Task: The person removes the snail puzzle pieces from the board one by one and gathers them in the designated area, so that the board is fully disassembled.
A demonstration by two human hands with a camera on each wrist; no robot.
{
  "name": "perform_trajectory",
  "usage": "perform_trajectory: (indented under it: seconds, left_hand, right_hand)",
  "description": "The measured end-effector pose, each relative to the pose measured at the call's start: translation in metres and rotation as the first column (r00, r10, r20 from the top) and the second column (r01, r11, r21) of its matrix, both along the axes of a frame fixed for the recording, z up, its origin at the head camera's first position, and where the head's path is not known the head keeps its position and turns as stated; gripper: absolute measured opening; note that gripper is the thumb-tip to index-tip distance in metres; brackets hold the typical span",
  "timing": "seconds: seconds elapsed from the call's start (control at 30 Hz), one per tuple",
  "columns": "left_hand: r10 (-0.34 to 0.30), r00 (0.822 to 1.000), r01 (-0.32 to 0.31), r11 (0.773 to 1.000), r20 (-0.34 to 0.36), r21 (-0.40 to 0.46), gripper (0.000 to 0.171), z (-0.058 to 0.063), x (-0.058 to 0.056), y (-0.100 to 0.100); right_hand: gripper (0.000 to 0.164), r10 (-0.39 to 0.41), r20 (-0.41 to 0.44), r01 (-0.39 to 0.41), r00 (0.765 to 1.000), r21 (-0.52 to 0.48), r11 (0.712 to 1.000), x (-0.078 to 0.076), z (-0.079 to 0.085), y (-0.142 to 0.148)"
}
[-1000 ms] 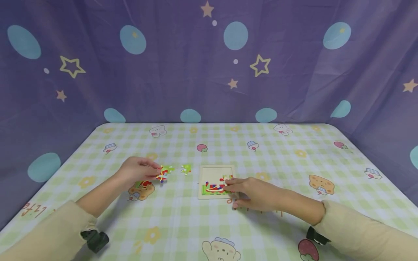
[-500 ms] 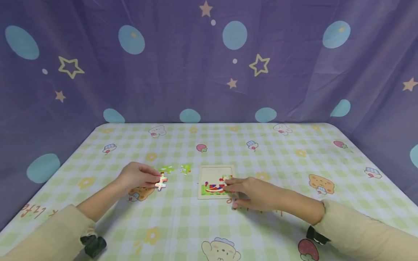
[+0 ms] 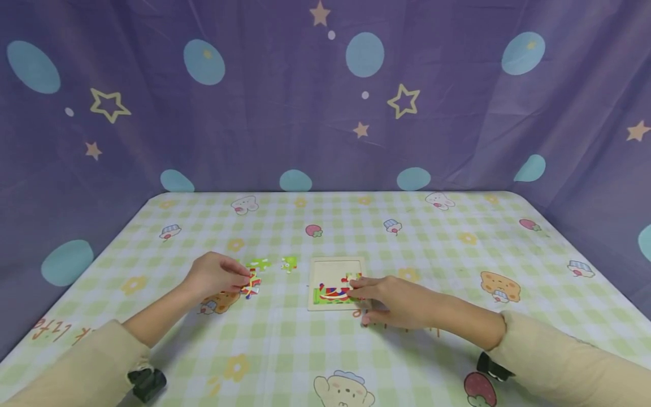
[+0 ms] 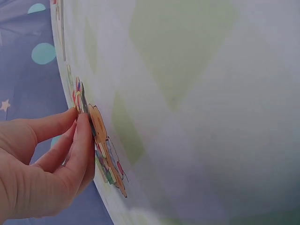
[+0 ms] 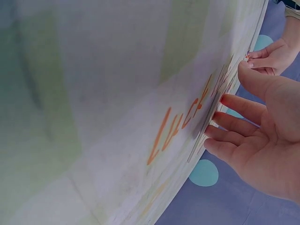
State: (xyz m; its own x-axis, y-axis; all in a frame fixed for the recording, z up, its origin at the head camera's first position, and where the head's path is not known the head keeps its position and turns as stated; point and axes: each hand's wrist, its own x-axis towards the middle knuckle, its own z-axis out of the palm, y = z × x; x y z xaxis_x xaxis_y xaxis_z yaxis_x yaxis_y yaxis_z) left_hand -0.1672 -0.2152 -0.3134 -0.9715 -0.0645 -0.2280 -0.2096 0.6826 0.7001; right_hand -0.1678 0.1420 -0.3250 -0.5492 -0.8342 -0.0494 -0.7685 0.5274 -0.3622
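Note:
In the head view my left hand (image 3: 216, 272) pinches a red, yellow and blue jigsaw piece (image 3: 251, 284) between thumb and fingers. The left wrist view shows the same pinch from the side, with the piece seen nearly edge-on. My right hand (image 3: 394, 301) has its fingers extended over the right side of a pale wooden puzzle tray (image 3: 338, 261). Joined green, red and blue pieces (image 3: 333, 294) lie along the tray's near part; the fingers cover some of them. In the right wrist view the fingertips (image 5: 209, 142) rest at the tray's edge.
Two green jigsaw pieces lie just beyond my left hand: a plain green piece (image 3: 260, 264) and a green piece with printed eyes (image 3: 289, 264). A checked tablecloth (image 3: 285, 350) covers the table, and a purple curtain (image 3: 285, 113) hangs behind it.
My left hand has drawn slightly toward me with its piece and turned it, away from the plain green piece. The right hand stays in place on the tray.

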Motion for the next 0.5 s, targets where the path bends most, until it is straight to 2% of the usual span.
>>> perform_trajectory:
  seconds: [0.17, 0.33, 0.5]
  left_hand:
    - [0.000, 1.000, -0.001, 1.000, -0.012, -0.023, 0.016, -0.0015, 0.0005, 0.0013]
    - [-0.044, 0.996, 0.037, 0.995, -0.073, -0.092, 0.014, -0.0007, 0.0025, 0.0025]
    - [-0.100, 0.985, 0.076, 0.983, -0.141, -0.167, 0.011, 0.0019, 0.0045, 0.0039]
  right_hand:
    - [0.051, 0.007, -0.001, -0.007, 1.000, -0.007, 1.000, 0.0012, 0.0007, 0.0015]
    - [0.051, 0.006, -0.006, -0.006, 1.000, -0.006, 1.000, 0.0016, 0.0013, 0.0011]
    - [0.053, -0.003, -0.008, 0.003, 1.000, 0.000, 1.000, 0.0000, 0.0007, -0.0004]
